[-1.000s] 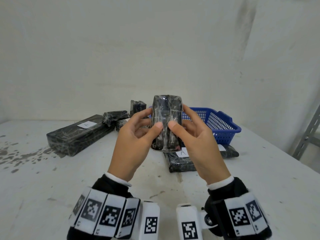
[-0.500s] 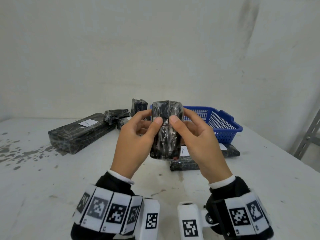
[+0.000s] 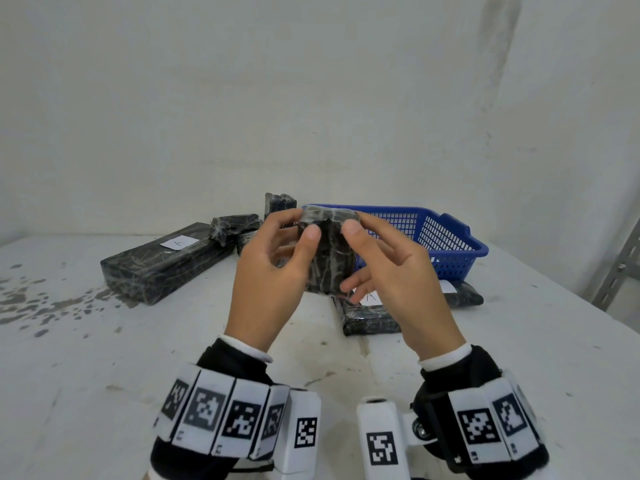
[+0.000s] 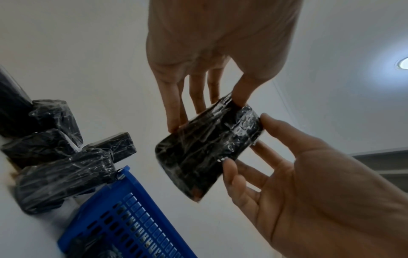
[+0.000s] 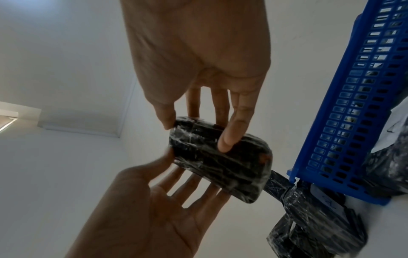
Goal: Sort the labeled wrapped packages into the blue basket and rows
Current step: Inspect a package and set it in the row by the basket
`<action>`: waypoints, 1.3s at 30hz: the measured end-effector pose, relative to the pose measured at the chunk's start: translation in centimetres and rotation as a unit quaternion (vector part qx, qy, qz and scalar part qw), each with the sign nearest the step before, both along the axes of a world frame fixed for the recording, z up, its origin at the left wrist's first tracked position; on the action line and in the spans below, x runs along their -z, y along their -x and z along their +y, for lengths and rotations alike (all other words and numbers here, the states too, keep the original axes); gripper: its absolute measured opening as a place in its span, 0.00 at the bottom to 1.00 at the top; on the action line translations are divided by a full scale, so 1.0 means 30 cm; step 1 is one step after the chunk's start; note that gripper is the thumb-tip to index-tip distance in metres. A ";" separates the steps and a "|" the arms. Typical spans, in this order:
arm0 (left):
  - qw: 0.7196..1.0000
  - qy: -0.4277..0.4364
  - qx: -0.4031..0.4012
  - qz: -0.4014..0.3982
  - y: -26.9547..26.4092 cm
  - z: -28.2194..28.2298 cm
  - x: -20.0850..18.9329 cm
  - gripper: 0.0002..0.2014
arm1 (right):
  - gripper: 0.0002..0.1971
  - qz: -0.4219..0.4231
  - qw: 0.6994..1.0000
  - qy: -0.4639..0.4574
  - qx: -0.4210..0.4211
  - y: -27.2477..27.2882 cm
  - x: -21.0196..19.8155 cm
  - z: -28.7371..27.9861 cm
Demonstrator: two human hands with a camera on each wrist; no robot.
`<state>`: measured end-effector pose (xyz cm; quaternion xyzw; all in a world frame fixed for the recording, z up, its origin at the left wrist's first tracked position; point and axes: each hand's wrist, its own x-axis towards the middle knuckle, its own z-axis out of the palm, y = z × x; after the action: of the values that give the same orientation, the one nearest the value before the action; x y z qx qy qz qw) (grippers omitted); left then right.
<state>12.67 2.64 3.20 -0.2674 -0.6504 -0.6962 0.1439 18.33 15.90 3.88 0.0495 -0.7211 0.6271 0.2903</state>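
Note:
Both hands hold one small black wrapped package [image 3: 329, 254] upright in the air in front of the blue basket [image 3: 446, 237]. My left hand [image 3: 303, 226] pinches its left edge, thumb in front and fingers behind. On the right edge my right hand [image 3: 353, 221] pinches near the top, its lower fingers spread loose. No label shows on this package [image 4: 207, 151] in the wrist views [image 5: 220, 162]. A flat package labelled A [image 3: 367, 317] lies on the table below my right hand.
A long black package labelled A [image 3: 162, 261] lies at the left. Small wrapped packages [image 3: 235, 225] cluster behind it, one standing [image 3: 280, 202] by the basket. Another package [image 3: 464, 296] lies before the basket. A wall stands behind, and a metal rack [image 3: 620, 268] at the far right.
The held package has come down a little and tipped, so it looks shorter. Both thumbs have slid toward its top edge, and the right hand's lower fingers have loosened.

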 end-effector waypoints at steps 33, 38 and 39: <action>0.981 -0.089 0.109 -0.134 0.004 -0.008 -0.014 0.11 | 0.26 0.054 0.998 -0.035 -0.027 0.013 0.023 0.001; 0.981 -0.090 0.107 -0.131 0.018 -0.006 -0.010 0.20 | 0.38 0.040 0.999 0.002 -0.035 0.005 0.015 -0.007; 0.983 -0.085 0.105 -0.125 0.019 -0.007 -0.010 0.20 | 0.39 0.034 0.999 0.010 -0.037 0.007 0.016 -0.004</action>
<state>12.09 2.44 3.49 -0.2321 -0.5699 -0.7882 0.0098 18.12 15.78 3.40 0.0941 -0.7026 0.6422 0.2917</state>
